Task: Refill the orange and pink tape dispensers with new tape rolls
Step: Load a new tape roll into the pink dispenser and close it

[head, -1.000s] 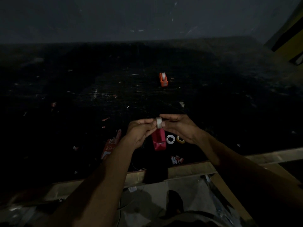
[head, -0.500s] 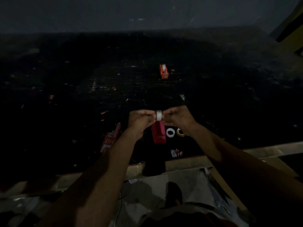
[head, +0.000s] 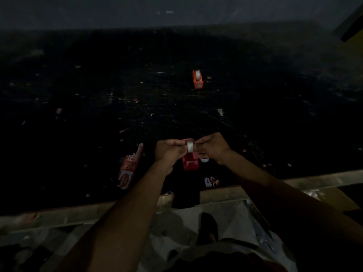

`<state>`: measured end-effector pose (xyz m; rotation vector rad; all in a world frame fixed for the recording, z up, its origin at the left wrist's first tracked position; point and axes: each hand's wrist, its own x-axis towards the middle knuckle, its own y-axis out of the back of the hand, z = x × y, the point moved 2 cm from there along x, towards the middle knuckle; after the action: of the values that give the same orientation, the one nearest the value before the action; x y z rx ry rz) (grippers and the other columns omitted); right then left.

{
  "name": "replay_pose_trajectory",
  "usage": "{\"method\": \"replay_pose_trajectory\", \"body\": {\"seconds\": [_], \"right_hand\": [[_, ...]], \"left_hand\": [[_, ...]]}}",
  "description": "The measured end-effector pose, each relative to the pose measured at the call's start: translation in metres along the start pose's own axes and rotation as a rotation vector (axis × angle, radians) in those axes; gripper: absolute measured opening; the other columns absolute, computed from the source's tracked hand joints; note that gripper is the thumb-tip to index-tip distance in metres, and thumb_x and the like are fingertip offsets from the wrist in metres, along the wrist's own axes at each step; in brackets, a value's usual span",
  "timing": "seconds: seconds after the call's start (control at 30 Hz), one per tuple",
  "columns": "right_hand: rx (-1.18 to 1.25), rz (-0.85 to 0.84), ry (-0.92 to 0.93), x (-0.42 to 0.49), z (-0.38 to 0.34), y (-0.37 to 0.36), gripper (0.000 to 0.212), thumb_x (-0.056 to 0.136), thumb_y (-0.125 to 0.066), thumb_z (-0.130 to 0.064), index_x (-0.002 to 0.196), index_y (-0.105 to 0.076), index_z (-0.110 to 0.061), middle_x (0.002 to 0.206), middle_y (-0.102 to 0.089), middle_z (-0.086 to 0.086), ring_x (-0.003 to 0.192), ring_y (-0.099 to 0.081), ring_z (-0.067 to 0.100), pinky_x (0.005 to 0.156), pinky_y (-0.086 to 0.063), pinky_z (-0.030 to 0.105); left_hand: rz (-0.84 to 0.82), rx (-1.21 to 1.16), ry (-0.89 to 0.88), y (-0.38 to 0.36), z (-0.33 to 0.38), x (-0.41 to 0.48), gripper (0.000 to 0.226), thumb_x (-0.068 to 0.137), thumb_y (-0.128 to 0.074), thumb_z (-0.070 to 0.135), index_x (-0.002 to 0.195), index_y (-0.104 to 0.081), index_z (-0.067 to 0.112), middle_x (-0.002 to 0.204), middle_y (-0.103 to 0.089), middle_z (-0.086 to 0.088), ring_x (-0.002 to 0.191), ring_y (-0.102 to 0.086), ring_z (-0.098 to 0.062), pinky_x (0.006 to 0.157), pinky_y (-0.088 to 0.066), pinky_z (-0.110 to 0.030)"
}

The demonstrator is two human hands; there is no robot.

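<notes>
A pale tape roll [head: 190, 146] stands on edge between my two hands, just above the back of the pink tape dispenser [head: 190, 161] on the dark table. My left hand [head: 170, 152] pinches the roll from the left and my right hand [head: 213, 148] pinches it from the right. Whether the roll touches the dispenser I cannot tell. The orange tape dispenser [head: 197, 79] stands farther back on the table with a pale roll in it, well clear of both hands.
A red and white wrapper [head: 129, 167] lies left of my left hand. A white ring [head: 204, 160] peeks out under my right hand. A small torn wrapper [head: 211, 181] lies near the table's wooden front edge [head: 294, 181]. Small scraps dot the dark tabletop.
Both hands have lowered the tape roll toward the pink dispenser, so it now sits over the dispenser's back end. The view has shifted slightly.
</notes>
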<state>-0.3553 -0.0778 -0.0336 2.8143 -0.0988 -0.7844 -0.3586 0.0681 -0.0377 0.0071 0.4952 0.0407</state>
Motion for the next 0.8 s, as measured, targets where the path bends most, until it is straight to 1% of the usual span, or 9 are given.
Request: {"method": "replay_pose_trajectory", "body": {"seconds": [0.07, 0.13, 0.2, 0.33, 0.47, 0.6, 0.7, 0.77, 0.8], "right_hand": [[0.026, -0.004, -0.016, 0.002, 0.0, 0.0, 0.011, 0.08, -0.068, -0.002, 0.072, -0.066, -0.008, 0.081, -0.067, 0.022, 0.073, -0.066, 0.031, 0.078, -0.058, 0.043], [0.047, -0.036, -0.028, 0.003, -0.001, 0.001, 0.008, 0.079, -0.068, -0.002, 0.073, -0.067, -0.008, 0.087, -0.068, 0.022, 0.081, -0.068, 0.03, 0.082, -0.058, 0.043], [0.049, -0.089, -0.027, 0.003, -0.001, 0.005, 0.007, 0.074, -0.074, -0.003, 0.079, -0.069, -0.006, 0.091, -0.07, 0.019, 0.084, -0.069, 0.027, 0.083, -0.058, 0.038], [-0.031, -0.122, 0.067, 0.003, 0.003, 0.008, 0.034, 0.069, -0.081, -0.008, 0.1, -0.07, 0.002, 0.091, -0.071, 0.014, 0.083, -0.07, 0.02, 0.075, -0.06, 0.03], [-0.167, -0.081, 0.185, 0.006, 0.009, 0.006, 0.022, 0.073, -0.077, -0.006, 0.095, -0.073, -0.003, 0.089, -0.072, 0.019, 0.08, -0.071, 0.03, 0.078, -0.059, 0.043], [-0.267, -0.037, 0.272, 0.005, 0.01, 0.005, 0.019, 0.075, -0.073, -0.001, 0.094, -0.073, 0.0, 0.088, -0.072, 0.022, 0.071, -0.066, 0.025, 0.075, -0.057, 0.042], [-0.313, -0.034, 0.3, 0.006, 0.013, 0.004, 0.017, 0.074, -0.074, -0.003, 0.091, -0.074, -0.002, 0.086, -0.072, 0.023, 0.07, -0.066, 0.027, 0.071, -0.056, 0.042], [-0.324, -0.023, 0.28, 0.008, 0.017, 0.004, 0.015, 0.075, -0.073, -0.003, 0.089, -0.074, -0.003, 0.083, -0.072, 0.025, 0.066, -0.066, 0.028, 0.069, -0.056, 0.041], [-0.318, -0.018, 0.271, 0.009, 0.018, 0.004, 0.013, 0.076, -0.072, -0.003, 0.089, -0.074, -0.003, 0.081, -0.071, 0.025, 0.062, -0.065, 0.026, 0.067, -0.056, 0.04]], "left_hand": [[0.004, -0.008, 0.009, 0.0, -0.003, 0.004, 0.02, 0.081, -0.062, -0.011, 0.099, -0.069, -0.004, 0.082, -0.068, -0.011, 0.074, -0.065, -0.016, 0.069, -0.057, -0.022], [-0.019, -0.028, 0.018, 0.001, -0.004, 0.005, 0.02, 0.08, -0.063, -0.009, 0.099, -0.069, -0.003, 0.084, -0.069, -0.01, 0.077, -0.066, -0.016, 0.074, -0.057, -0.023], [-0.068, -0.043, 0.023, 0.001, -0.003, 0.005, 0.018, 0.08, -0.066, -0.008, 0.097, -0.069, -0.001, 0.085, -0.069, -0.009, 0.078, -0.066, -0.015, 0.078, -0.056, -0.024], [-0.096, 0.013, -0.028, 0.0, -0.002, 0.002, 0.016, 0.076, -0.073, -0.004, 0.088, -0.07, 0.005, 0.085, -0.07, -0.011, 0.078, -0.066, -0.018, 0.08, -0.056, -0.028], [-0.021, 0.118, -0.048, 0.001, -0.007, 0.005, 0.025, 0.075, -0.075, -0.003, 0.099, -0.07, -0.003, 0.092, -0.071, -0.018, 0.085, -0.069, -0.029, 0.087, -0.057, -0.04], [0.014, 0.205, -0.08, 0.005, -0.01, 0.006, 0.019, 0.07, -0.079, 0.001, 0.086, -0.074, 0.011, 0.091, -0.074, -0.017, 0.088, -0.072, -0.031, 0.087, -0.058, -0.046], [0.028, 0.264, -0.084, 0.003, -0.01, 0.007, 0.019, 0.067, -0.083, 0.006, 0.074, -0.072, 0.021, 0.087, -0.075, -0.014, 0.083, -0.073, -0.027, 0.084, -0.059, -0.044], [0.045, 0.285, -0.098, 0.0, -0.01, 0.007, 0.018, 0.065, -0.084, 0.01, 0.078, -0.075, 0.017, 0.089, -0.075, -0.013, 0.082, -0.072, -0.025, 0.084, -0.059, -0.04], [0.055, 0.305, -0.114, 0.0, -0.009, 0.006, 0.02, 0.066, -0.084, 0.011, 0.085, -0.076, 0.013, 0.091, -0.075, -0.012, 0.083, -0.071, -0.022, 0.084, -0.058, -0.035]]}}
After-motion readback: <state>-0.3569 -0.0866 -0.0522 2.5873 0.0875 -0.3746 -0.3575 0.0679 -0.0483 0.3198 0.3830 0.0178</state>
